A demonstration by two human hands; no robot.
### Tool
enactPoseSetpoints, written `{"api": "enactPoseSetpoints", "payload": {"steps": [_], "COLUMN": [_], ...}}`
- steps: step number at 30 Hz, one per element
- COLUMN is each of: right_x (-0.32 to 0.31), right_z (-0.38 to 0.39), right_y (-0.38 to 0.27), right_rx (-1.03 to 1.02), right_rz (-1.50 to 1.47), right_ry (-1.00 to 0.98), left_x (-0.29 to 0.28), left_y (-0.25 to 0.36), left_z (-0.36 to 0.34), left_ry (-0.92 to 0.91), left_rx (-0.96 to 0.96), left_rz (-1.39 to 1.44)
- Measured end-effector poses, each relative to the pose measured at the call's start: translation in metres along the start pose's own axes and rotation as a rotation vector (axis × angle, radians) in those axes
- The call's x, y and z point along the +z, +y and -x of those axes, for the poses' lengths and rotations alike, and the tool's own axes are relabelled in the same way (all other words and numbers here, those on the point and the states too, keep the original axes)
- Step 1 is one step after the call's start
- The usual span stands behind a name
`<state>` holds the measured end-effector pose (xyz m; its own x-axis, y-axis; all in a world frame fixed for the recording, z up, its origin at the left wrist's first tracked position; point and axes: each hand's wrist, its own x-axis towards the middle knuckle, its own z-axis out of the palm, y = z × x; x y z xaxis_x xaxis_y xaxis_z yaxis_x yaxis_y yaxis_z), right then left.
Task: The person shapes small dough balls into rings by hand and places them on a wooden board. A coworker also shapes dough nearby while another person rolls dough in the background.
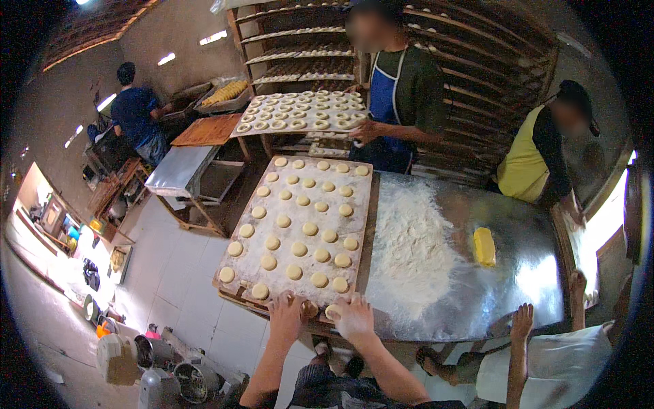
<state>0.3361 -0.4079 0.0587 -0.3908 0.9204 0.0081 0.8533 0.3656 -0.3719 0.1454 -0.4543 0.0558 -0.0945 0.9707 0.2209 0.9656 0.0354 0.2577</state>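
Observation:
A floured board [293, 235] in front of me carries rows of flat, pale dough rounds [298, 249]. At its near edge, my left hand [287, 315] has its fingers curled down beside the last row. What lies under those fingers is hidden, though a small tan shape shows by the thumb. Just to the right, my right hand [356, 319] is closed on a dough round [332, 312] at the board's near right corner. That hand is dusted with flour and slightly blurred.
Flour [412, 252] and a yellow block [484, 247] lie on the metal table [470, 310]. Across from me, a person holds a tray [300, 112] of dough rings before racks [296, 31]. Other people stand at right and far left. Pots [194, 382] sit on the floor.

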Motion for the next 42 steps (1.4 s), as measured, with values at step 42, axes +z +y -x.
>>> {"api": "enactPoseSetpoints", "payload": {"steps": [42], "right_x": [-0.074], "right_z": [-0.084], "right_y": [0.177], "right_rx": [0.482], "right_rz": [-0.432], "right_ry": [0.216], "left_x": [0.076], "left_y": [0.102], "left_z": [-0.177], "left_ry": [-0.491], "left_rx": [0.394], "left_rz": [0.797]}}
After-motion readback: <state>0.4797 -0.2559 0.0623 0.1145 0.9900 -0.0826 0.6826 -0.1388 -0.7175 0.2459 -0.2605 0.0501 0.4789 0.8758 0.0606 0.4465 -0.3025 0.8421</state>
